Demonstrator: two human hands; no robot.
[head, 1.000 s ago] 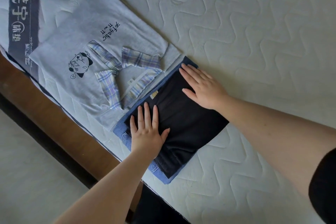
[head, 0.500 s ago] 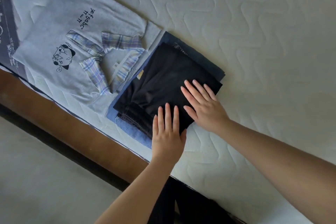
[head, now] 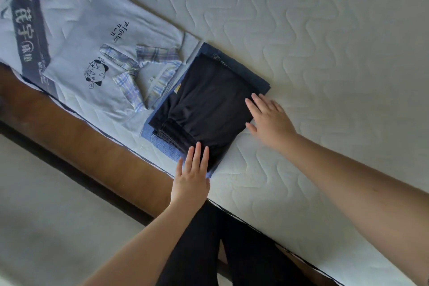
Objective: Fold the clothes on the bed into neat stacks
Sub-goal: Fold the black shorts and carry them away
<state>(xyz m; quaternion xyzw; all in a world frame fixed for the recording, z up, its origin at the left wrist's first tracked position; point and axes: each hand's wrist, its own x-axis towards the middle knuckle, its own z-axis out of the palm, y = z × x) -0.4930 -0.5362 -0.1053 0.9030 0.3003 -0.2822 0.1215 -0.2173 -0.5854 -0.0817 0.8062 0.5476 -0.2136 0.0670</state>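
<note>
Quilted white mattress (head: 325,30). Folded grey shirt (head: 97,58), plaid collar, near its edge. Just beside it, dark stack (head: 204,104): black garment atop blue jeans (head: 162,144). Right hand (head: 270,121) flat at stack's far side, left hand (head: 191,176) flat on near corner; fingers straight, gripping nothing.

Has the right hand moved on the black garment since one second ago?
Yes. The right hand slid from the black garment top, near the plaid collar, to its near-right edge.

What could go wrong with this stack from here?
1. The folded black garment and the blue folded clothes beneath it lie close to the white quilted mattress edge; a push by the left hand could slide them off.
2. The right hand could ruffle the fold's edge.
</note>
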